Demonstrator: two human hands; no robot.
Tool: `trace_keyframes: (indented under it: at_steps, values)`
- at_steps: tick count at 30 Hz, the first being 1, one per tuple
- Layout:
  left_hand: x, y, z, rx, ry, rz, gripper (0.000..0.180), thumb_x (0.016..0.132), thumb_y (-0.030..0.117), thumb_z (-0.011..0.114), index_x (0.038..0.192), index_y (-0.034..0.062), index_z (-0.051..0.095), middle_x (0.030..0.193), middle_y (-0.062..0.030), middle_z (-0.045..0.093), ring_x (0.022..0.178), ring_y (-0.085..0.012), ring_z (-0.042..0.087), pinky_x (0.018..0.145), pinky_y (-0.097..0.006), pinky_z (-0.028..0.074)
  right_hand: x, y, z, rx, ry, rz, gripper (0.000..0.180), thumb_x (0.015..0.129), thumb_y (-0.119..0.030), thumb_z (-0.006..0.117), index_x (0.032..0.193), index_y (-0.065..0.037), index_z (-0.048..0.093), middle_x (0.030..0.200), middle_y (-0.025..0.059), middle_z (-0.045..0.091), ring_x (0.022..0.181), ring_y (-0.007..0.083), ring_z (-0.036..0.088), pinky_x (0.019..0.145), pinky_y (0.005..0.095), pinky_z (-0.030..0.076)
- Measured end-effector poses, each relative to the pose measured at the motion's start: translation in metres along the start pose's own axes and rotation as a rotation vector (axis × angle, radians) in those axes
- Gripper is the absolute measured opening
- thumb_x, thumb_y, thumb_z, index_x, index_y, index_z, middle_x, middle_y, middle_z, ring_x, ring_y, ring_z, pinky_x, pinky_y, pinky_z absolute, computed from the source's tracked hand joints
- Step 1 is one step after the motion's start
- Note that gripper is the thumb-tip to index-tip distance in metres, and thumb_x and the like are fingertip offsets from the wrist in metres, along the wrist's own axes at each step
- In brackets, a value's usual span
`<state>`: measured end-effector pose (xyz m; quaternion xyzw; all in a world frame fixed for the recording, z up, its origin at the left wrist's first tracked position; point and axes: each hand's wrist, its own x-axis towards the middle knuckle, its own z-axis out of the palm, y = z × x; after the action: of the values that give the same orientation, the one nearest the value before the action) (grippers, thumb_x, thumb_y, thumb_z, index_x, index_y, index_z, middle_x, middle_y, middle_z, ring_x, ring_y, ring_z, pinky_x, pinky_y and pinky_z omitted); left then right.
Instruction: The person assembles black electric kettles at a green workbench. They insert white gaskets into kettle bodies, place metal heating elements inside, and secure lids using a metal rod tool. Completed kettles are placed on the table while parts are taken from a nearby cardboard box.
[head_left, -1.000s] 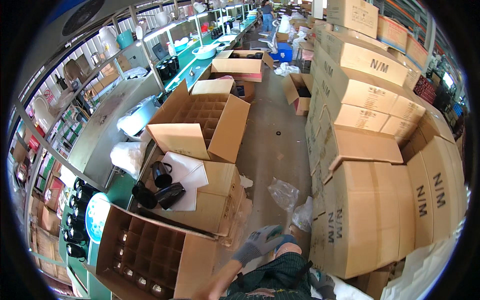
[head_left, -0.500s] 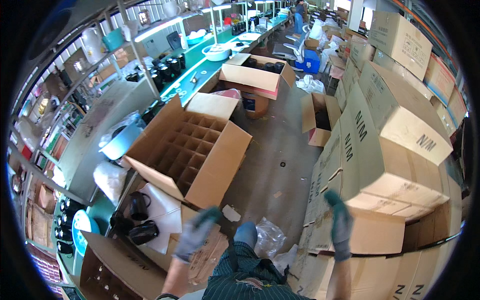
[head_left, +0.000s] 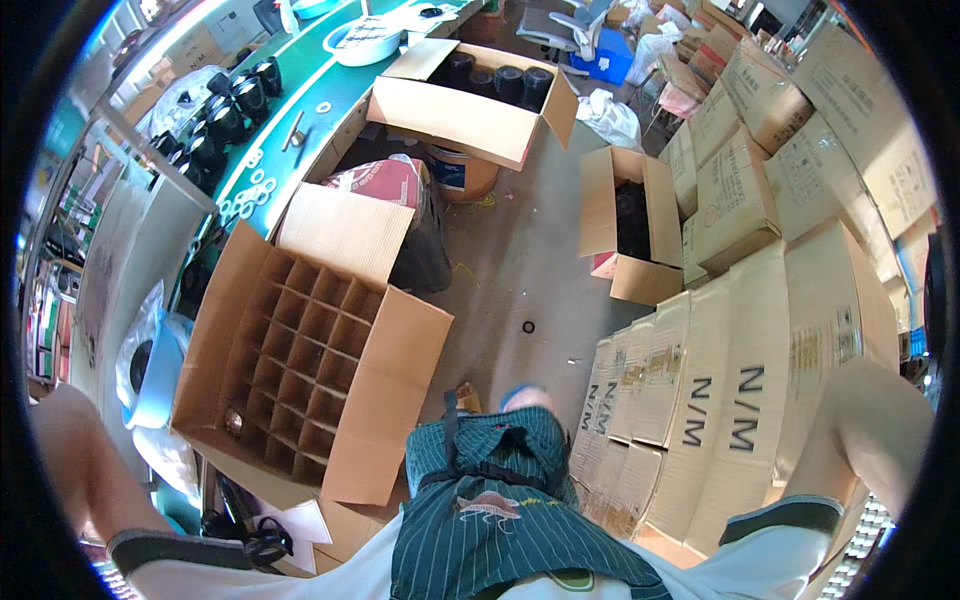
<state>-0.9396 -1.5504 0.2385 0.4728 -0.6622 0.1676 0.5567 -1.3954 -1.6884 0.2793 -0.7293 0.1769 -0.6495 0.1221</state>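
Both my hands are out of view. My left arm [head_left: 80,465] is bent up at the left rim, its sleeve low in the picture. On the other side my right arm [head_left: 850,440] rises at the right rim, in front of stacked cartons [head_left: 740,390]. Left of my legs stands an open cardboard box [head_left: 385,400] with its flaps spread and a grid of cardboard dividers inside. Its compartments look bare apart from a small shiny spot in one near corner. Below that box, black mugs [head_left: 265,540] show partly, beside white sheet material.
Ahead, another open box [head_left: 455,115] holds several black items, above a brown bucket [head_left: 465,175]. A third open carton [head_left: 600,200] stands by the stacks. Along the left runs a green workbench [head_left: 310,100] with black mugs, rings and basins. A small black ring [head_left: 528,327] lies on the floor.
My gloved hands, earlier held low in front of me, have gone out of the picture as my arms swung up and outward. The view has tilted downward, and the divided box sits further left.
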Motion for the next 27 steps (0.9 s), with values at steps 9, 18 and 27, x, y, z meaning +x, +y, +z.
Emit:
trace_keyframes:
  at_steps: [9, 18, 27]
  values:
    - [0.082, -0.169, 0.220, 0.073, -0.014, -0.062, 0.036, 0.102, 0.021, 0.057, 0.131, 0.0019, 0.067, 0.125, -0.0148, 0.070, 0.111, -0.0280, 0.069, 0.102, -0.039, 0.051, 0.092, 0.305, 0.030, -0.055, -0.005, 0.012, 0.050, 0.109, -0.026, 0.042, 0.150, 0.003, 0.049, 0.147, 0.0185, 0.057, 0.130, 0.0286, 0.060, 0.113, 0.0405, 0.047]
    - [0.187, -0.268, 0.350, 0.359, 0.057, -0.147, 0.034, 0.101, 0.020, 0.057, 0.127, 0.0015, 0.069, 0.124, -0.0169, 0.071, 0.112, -0.0300, 0.069, 0.102, -0.040, 0.051, 0.223, 0.585, 0.106, 0.154, -0.079, 0.008, 0.052, 0.110, -0.028, 0.042, 0.151, 0.003, 0.048, 0.150, 0.0190, 0.054, 0.133, 0.0291, 0.058, 0.114, 0.0404, 0.047]
    - [0.267, -0.303, 0.393, 0.516, 0.127, -0.083, 0.033, 0.101, 0.020, 0.058, 0.124, 0.0011, 0.071, 0.122, -0.0190, 0.072, 0.113, -0.0320, 0.069, 0.102, -0.041, 0.052, 0.261, 0.737, 0.212, 0.408, -0.131, 0.137, 0.053, 0.111, -0.030, 0.042, 0.152, 0.002, 0.046, 0.153, 0.0195, 0.051, 0.135, 0.0296, 0.057, 0.114, 0.0403, 0.046]
